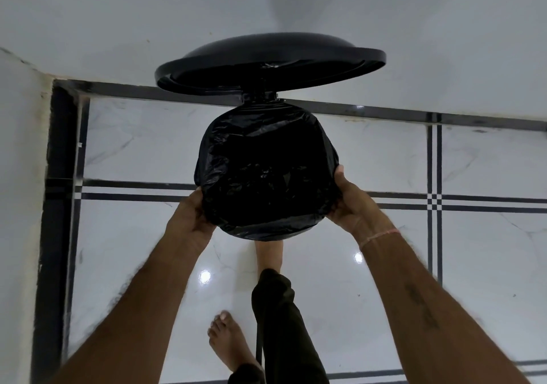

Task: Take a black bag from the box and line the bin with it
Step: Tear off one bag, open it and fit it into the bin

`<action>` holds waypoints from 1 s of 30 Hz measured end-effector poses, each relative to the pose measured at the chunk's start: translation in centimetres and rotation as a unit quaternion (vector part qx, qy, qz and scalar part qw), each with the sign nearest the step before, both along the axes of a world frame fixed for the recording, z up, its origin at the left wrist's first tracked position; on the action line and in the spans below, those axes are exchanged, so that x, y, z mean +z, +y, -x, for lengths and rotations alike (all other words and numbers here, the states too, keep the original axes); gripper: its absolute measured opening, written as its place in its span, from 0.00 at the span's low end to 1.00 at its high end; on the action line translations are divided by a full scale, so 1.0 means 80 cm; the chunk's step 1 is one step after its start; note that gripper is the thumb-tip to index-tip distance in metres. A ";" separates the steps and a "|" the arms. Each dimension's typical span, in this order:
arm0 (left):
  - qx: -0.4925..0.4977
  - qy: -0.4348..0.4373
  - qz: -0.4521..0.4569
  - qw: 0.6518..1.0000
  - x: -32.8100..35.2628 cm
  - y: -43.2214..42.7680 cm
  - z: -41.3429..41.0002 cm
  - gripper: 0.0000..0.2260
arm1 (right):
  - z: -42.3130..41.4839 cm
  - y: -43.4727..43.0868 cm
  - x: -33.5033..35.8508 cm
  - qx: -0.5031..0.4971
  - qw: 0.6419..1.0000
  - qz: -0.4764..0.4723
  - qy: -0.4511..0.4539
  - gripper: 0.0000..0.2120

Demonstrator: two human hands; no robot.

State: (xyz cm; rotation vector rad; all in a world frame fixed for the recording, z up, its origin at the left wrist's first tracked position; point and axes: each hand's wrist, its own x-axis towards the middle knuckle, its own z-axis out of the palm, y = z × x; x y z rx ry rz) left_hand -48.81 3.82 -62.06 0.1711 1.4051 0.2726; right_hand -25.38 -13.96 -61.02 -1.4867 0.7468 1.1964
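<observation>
Head-view desk: Where is the black bag [266, 170]?
Reporter: Stretched over the bin's rim, lid [266, 60] raised; left hand [192, 214] and right hand [352, 206] fingers grip its edges above the tiled floor [473, 250].

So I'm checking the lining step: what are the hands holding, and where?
Both hands, left and right, grip the black bag where it folds over the bin's rim, at the near left and right sides.

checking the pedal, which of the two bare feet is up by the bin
The foot just under the bag-lined bin, between the hands; the other foot is further back on the floor.
</observation>
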 end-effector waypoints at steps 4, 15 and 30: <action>-0.025 0.088 -0.107 0.990 -0.001 -0.014 -0.005 0.17 | 0.005 -0.004 -0.001 -0.005 0.998 0.026 -0.056 0.26; -0.133 0.107 -0.130 0.977 -0.007 0.059 -0.044 0.02 | -0.004 0.014 -0.004 -0.005 0.987 0.086 -0.139 0.13; -0.325 0.096 -0.394 0.854 -0.010 0.091 -0.066 0.13 | -0.072 0.072 0.001 0.285 0.931 0.028 -0.227 0.16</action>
